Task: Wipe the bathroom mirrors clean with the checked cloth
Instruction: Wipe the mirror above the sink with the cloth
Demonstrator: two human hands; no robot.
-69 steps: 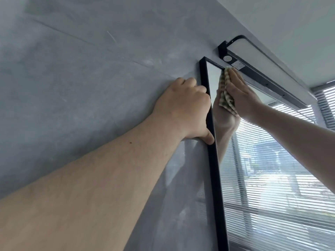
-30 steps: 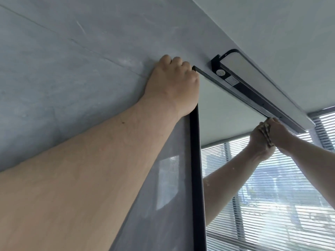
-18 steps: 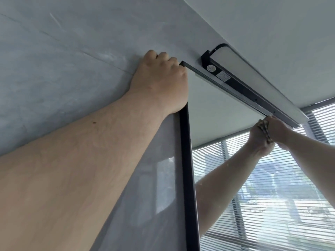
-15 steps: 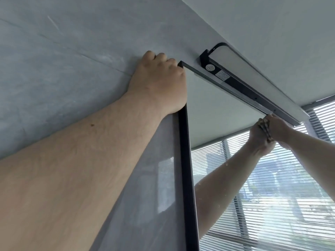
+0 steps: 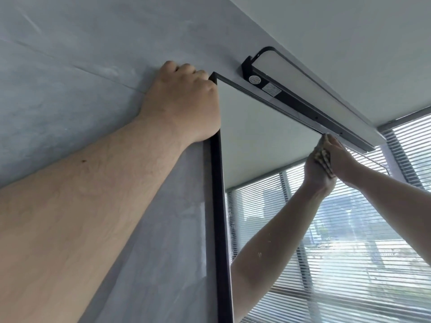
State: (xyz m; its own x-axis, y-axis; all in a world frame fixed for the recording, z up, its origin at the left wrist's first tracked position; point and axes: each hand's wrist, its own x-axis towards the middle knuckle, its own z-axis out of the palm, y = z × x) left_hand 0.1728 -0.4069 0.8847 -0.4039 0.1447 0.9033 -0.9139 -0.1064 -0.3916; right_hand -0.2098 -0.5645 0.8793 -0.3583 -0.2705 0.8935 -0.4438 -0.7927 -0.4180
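high on the mirror [image 5: 261, 145], checked cloth [image 5: 324, 157] seemingly under right hand [image 5: 341, 157]

Both my arms reach up and forward, bare to past the elbow. My left forearm fills the lower left of view, rising to my left hand [image 5: 184, 103]; wrist roughly straight, fingers curled under so only the knuckles show, heel of the palm lowest. My right forearm comes in from the lower right edge, slimmer in view. My right hand [image 5: 339, 157] is raised, fingers extended and held together, pressing flat, back of the hand toward me.
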